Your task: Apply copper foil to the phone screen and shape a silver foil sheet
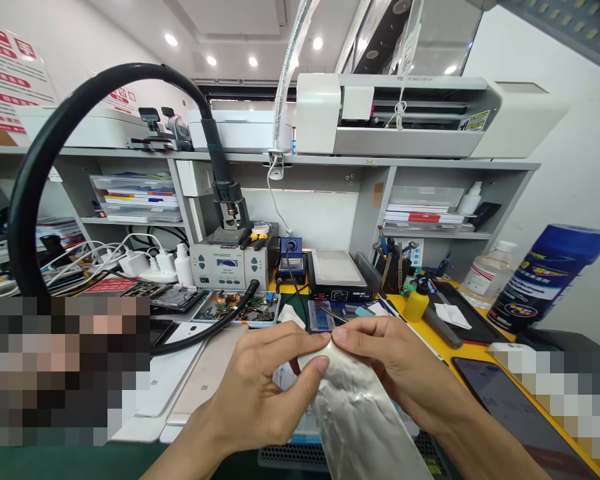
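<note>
A crinkled silver foil sheet [363, 413] hangs down from both hands at the lower middle of the head view. My left hand [275, 380] pinches its top edge, thumb on the near face and fingers behind the rim. Close beside it, my right hand [385, 353] grips the top right corner between thumb and fingers. The fingertips of both hands nearly meet. Behind the hands, a blue and white surface is mostly covered by them. Whatever may lie behind the foil is hidden.
A hot air station [230, 267] and a parts tray [240, 308] stand behind to the left, near a thick black hose [17, 200]. White tablets [165, 373] lie left. A phone [520, 413], yellow bottle [416, 305] and blue spray can [545, 280] are right. A small hot plate [337, 270] is behind.
</note>
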A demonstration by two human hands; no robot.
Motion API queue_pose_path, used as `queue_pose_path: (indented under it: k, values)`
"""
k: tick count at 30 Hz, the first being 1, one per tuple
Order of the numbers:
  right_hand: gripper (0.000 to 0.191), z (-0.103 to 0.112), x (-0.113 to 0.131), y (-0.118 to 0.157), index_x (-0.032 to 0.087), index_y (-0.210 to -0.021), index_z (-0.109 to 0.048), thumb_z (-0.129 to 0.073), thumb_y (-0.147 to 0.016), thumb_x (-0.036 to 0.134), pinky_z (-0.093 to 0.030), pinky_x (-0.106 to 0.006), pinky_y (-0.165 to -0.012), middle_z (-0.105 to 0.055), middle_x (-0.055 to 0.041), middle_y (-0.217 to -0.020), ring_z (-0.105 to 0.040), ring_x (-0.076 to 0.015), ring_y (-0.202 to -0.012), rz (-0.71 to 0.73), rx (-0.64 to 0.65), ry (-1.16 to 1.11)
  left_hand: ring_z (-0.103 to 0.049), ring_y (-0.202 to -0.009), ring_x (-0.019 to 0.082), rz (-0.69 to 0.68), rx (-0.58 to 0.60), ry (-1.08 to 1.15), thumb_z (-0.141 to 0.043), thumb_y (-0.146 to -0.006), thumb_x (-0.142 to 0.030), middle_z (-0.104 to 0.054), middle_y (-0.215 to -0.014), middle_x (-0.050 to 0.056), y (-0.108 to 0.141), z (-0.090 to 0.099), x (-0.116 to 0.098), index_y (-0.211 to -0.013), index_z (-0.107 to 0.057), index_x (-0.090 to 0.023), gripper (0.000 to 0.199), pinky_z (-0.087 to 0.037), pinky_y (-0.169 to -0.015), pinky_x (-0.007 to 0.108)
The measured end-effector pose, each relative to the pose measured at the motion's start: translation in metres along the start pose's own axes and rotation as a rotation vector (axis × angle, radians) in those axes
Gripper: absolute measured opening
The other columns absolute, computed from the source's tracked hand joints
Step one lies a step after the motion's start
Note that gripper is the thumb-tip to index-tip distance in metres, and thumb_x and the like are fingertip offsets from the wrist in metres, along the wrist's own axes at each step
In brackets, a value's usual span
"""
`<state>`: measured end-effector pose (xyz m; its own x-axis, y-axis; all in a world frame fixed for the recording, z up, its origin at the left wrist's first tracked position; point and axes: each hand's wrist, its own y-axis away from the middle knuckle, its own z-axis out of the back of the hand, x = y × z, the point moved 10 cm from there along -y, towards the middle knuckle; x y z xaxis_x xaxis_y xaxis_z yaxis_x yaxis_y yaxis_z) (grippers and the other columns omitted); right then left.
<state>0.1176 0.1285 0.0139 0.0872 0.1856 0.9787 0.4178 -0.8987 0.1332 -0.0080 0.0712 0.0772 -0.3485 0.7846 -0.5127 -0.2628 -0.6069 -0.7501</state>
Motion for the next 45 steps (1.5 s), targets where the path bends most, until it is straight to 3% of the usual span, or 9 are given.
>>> queue_pose_path:
  k: [3,8,12,19,24,27,34,39,45]
  values:
    - [0.030,0.001,0.004,0.000,0.014,-0.073,-0.075,-0.081,-0.077,0.043,-0.032,-0.025,-0.057,-0.055,0.0018,-0.062,-0.041,-0.0106,-0.060,0.045,0.005,0.091,-0.067,-0.074,0.017,0.009,-0.057,0.004,-0.067,-0.085,-0.010,-0.075,-0.085,0.008,0.000,0.007,0.001,-0.102,-0.078,-0.014,0.021,-0.051,-0.068,0.027]
    - [0.024,-0.001,0.023,0.005,0.018,-0.083,-0.079,-0.072,-0.087,0.041,-0.041,-0.025,-0.067,-0.071,-0.0019,-0.078,-0.056,-0.0147,-0.074,0.212,0.004,0.377,-0.060,-0.056,0.016,0.677,-0.026,0.569,-0.060,-0.093,-0.036,-0.069,-0.071,0.006,0.012,-0.009,0.065,-0.079,-0.075,-0.014,0.030,-0.051,-0.049,0.026]
    - [0.024,-0.004,0.027,0.008,0.021,-0.088,-0.080,-0.069,-0.089,0.043,-0.041,-0.025,-0.063,-0.073,-0.0010,-0.077,-0.057,-0.0153,-0.072,0.242,0.008,0.503,-0.054,-0.048,0.013,0.882,0.153,0.822,-0.073,-0.081,-0.032,-0.058,-0.059,0.001,0.022,-0.034,0.071,-0.066,-0.068,-0.011,0.026,-0.048,-0.042,0.024]
    - [0.027,0.001,0.026,0.006,0.019,-0.082,-0.078,-0.069,-0.088,0.043,-0.041,-0.025,-0.063,-0.071,-0.0004,-0.075,-0.056,-0.0152,-0.071,0.242,-0.053,0.511,-0.039,-0.042,0.007,0.748,0.173,0.579,-0.070,-0.085,-0.045,-0.042,-0.055,-0.006,0.018,-0.028,0.067,-0.069,-0.059,-0.015,0.035,-0.029,-0.040,0.020]
    - [0.026,0.004,0.028,0.005,0.019,-0.083,-0.078,-0.069,-0.088,0.042,-0.043,-0.026,-0.065,-0.072,-0.0008,-0.076,-0.058,-0.0160,-0.073,0.251,-0.095,0.538,-0.042,-0.062,0.010,0.525,0.126,0.223,-0.059,-0.095,-0.037,-0.049,-0.070,-0.003,0.008,-0.015,0.050,-0.077,-0.058,-0.017,0.027,-0.033,-0.054,0.023]
    - [0.027,0.007,0.030,0.007,0.019,-0.085,-0.078,-0.069,-0.088,0.044,-0.044,-0.027,-0.066,-0.073,-0.0019,-0.079,-0.060,-0.0173,-0.074,0.256,-0.111,0.520,-0.045,-0.063,0.010,0.541,0.141,0.300,-0.060,-0.094,-0.038,-0.052,-0.073,-0.002,0.008,-0.018,0.051,-0.083,-0.063,-0.017,0.024,-0.033,-0.053,0.022]
    - [0.028,0.010,0.030,0.008,0.019,-0.084,-0.077,-0.070,-0.087,0.046,-0.045,-0.028,-0.065,-0.074,-0.0029,-0.079,-0.060,-0.0183,-0.073,0.235,-0.112,0.513,-0.041,-0.046,0.009,0.845,0.115,0.639,-0.055,-0.093,-0.053,-0.049,-0.058,-0.001,0.021,-0.030,0.074,-0.070,-0.061,-0.014,0.045,-0.030,-0.038,0.020]
    - [0.027,0.009,0.034,0.010,0.020,-0.085,-0.078,-0.069,-0.088,0.045,-0.046,-0.027,-0.066,-0.074,-0.0018,-0.079,-0.062,-0.0181,-0.074,0.271,-0.123,0.554,-0.033,-0.047,0.007,0.764,0.082,0.587,-0.068,-0.087,-0.046,-0.041,-0.056,-0.006,0.017,-0.022,0.071,-0.064,-0.051,-0.017,0.041,-0.023,-0.042,0.021]
    - [0.024,0.011,0.037,0.010,0.021,-0.083,-0.078,-0.071,-0.086,0.043,-0.047,-0.026,-0.067,-0.076,-0.0012,-0.081,-0.065,-0.0183,-0.076,0.299,-0.173,0.535,-0.039,-0.062,0.011,0.570,0.095,0.301,-0.057,-0.096,-0.042,-0.047,-0.070,-0.003,0.010,-0.012,0.054,-0.078,-0.057,-0.017,0.030,-0.030,-0.053,0.023]
